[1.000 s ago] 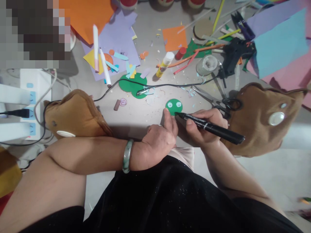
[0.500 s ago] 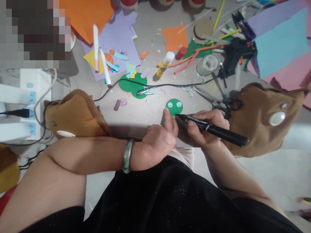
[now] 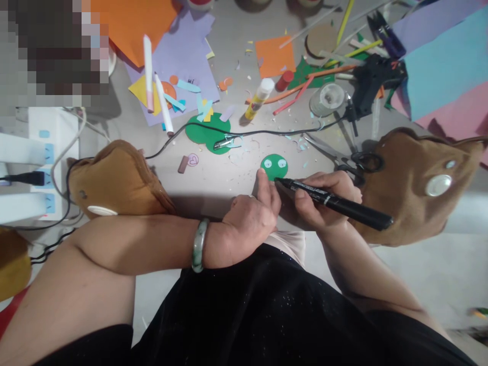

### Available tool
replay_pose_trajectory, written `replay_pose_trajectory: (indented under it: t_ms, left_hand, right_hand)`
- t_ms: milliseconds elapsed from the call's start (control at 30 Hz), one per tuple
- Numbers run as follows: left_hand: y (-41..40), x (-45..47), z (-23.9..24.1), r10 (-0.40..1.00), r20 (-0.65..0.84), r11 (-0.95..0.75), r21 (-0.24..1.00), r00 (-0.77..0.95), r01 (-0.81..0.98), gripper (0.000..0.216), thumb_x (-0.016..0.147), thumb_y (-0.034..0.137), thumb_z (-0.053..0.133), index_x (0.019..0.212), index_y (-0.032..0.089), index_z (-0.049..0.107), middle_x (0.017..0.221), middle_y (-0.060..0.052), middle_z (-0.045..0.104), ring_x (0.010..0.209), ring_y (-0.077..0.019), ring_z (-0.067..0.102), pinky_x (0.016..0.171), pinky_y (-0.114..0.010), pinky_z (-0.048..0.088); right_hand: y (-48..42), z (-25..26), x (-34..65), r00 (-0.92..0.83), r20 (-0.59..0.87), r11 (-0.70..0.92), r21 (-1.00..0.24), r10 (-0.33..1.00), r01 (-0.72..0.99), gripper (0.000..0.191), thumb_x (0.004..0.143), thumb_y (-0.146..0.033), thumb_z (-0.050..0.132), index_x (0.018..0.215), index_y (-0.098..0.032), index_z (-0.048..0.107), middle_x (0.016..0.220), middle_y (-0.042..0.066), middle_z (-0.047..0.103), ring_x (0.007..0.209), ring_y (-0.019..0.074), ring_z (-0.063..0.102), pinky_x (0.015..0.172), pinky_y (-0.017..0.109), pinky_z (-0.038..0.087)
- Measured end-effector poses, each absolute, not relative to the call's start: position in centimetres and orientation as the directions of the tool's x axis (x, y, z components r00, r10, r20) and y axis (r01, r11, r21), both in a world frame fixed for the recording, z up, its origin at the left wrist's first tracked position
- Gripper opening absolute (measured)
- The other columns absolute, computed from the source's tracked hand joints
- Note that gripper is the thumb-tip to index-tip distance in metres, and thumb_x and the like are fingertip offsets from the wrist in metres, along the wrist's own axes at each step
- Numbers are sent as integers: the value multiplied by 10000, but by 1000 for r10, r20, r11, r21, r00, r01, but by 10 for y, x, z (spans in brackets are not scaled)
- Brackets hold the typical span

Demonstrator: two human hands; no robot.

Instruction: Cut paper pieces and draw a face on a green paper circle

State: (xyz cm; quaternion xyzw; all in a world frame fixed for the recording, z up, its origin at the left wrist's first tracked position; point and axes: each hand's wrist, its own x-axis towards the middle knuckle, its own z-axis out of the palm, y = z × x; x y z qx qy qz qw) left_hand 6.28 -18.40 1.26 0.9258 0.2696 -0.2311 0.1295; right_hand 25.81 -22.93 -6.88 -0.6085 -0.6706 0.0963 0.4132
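A small rounded green paper cutout (image 3: 275,171) with two pale eye shapes lies on the table in front of me. My left hand (image 3: 253,218) rests at its lower left, with fingertips stretched onto its edge and the other fingers partly hidden. In my right hand (image 3: 330,198) is a black marker pen (image 3: 343,207), gripped like a writing tool, its tip at the cutout's lower edge. Up and to the left lies a larger lobed green paper shape (image 3: 200,133), with a small metal clip (image 3: 223,145) on it.
A black cable (image 3: 267,133) crosses the table beyond the cutout. Scissors (image 3: 343,161), a glue stick (image 3: 260,99) and a glue gun (image 3: 371,84) lie farther off among paper scraps. Brown fabric pieces stand left (image 3: 114,178) and right (image 3: 412,193). A power strip (image 3: 46,127) is at far left.
The camera view has shifted very slightly. Both hands, the marker pen and the green cutout stay in nearly the same arrangement, the pen tip still at the cutout's lower edge.
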Motion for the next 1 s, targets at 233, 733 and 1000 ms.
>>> replay_pose_trajectory:
  t_ms: [233,733,1000]
  left_hand:
    - [-184,63,13,428,-510,-813,142,746,564,767,1128,450,531,1718,-8,356,1683,-438,282,858,-303,825,582,-344,586]
    - [-188,62,6,460,-473,-805,133,751,578,697,1102,305,548,1718,22,383,1694,-405,355,897,-325,818,574,-363,573]
    - [-186,64,7,431,-526,-796,161,733,584,793,1130,465,509,1733,-12,314,1720,-433,261,958,-348,819,643,-382,613]
  right_hand:
    - [-228,-74,261,71,508,311,-625,859,716,212,895,-409,779,1011,-305,636,816,11,800,586,216,734,448,341,530]
    - [-228,-70,256,102,580,308,-564,808,766,194,943,-422,771,1033,-275,681,817,4,779,598,186,719,507,315,516]
    - [-226,-79,258,227,647,239,-550,728,801,261,954,-498,736,1027,-251,691,818,14,719,606,178,680,551,324,526]
